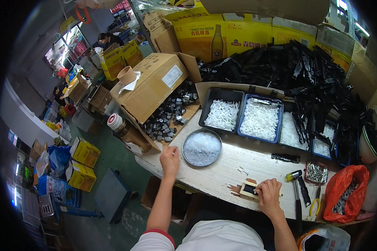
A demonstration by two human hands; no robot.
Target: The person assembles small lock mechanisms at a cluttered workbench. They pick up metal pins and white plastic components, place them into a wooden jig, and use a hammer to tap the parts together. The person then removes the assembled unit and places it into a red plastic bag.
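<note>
Cream-coloured block sat near the front edge of the pale worktop: small, boxy, with a black part lying in it. Ragged brown patch showed just left of it. Hands were well apart. Right hand had fingers bunched at the block's right side; whitish speck at the tips, couldn't tell if it was pinched. Left hand was loosely curled beside the round metal dish; couldn't tell if it held anything. Right hand covered part of the block. Black part's detail too small to read; whitish dish contents blurred together.
</note>
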